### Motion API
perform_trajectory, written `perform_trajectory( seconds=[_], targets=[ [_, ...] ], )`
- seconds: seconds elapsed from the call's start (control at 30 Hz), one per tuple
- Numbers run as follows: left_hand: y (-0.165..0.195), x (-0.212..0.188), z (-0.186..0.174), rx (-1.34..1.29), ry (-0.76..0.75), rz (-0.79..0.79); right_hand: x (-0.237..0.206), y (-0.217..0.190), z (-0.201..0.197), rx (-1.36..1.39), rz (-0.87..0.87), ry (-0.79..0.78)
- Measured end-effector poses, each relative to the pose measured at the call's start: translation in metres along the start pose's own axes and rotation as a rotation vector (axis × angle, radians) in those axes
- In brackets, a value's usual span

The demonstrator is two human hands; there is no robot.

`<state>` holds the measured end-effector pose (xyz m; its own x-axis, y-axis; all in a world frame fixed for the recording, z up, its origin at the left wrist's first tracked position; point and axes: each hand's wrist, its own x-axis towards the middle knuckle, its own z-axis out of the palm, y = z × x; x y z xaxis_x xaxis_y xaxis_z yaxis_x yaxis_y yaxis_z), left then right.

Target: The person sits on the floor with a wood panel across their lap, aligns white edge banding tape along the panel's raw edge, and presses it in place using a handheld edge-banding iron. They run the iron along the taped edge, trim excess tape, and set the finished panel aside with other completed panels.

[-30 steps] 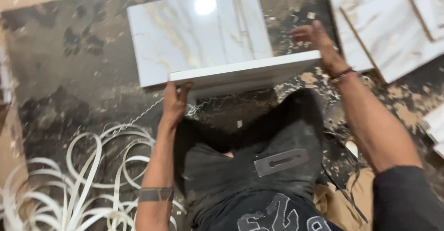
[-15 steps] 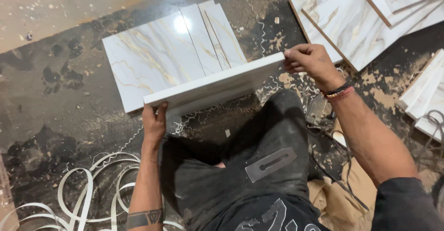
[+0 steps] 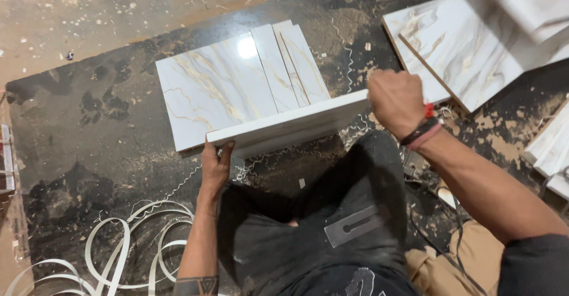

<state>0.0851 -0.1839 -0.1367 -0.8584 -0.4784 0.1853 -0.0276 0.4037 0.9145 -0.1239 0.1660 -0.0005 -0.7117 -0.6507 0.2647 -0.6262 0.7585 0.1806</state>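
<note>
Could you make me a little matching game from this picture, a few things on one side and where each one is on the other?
Things:
1. left hand
2. right hand
3. curled white strips
4. stack of marbled tiles

Places:
A. on the floor, lower left
B. gripping the near tile's right end
C. upper right of the floor
D. under the near tile's left end

The near tile is white-edged.

Pairs: 1-D, 2-B, 3-A, 4-C

Panel (image 3: 290, 127) on edge before flat panels (image 3: 237, 82).

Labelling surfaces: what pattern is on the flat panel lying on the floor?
White marble panel with gold veining; head view.
</note>
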Motion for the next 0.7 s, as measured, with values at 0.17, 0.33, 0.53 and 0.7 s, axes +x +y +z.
perform_trajectory(
  seconds=[0.17,0.33,0.53,0.7],
  targets=[
    [-0.007,0.004,0.001,-0.092,-0.021,-0.060,0.008,0.013,-0.002,0.217,0.148,-0.159],
    [-0.014,0.003,-0.003,-0.094,-0.030,-0.025,0.002,0.052,0.031,1.371,0.612,-0.449],
    [-0.012,-0.003,-0.003,-0.099,-0.048,-0.002,-0.052,0.015,0.102,1.564,0.696,-0.446],
    [0.012,-0.003,-0.016,-0.284,-0.031,0.054,-0.101,-0.006,0.109,0.839,0.603,-0.290]
  ],
)
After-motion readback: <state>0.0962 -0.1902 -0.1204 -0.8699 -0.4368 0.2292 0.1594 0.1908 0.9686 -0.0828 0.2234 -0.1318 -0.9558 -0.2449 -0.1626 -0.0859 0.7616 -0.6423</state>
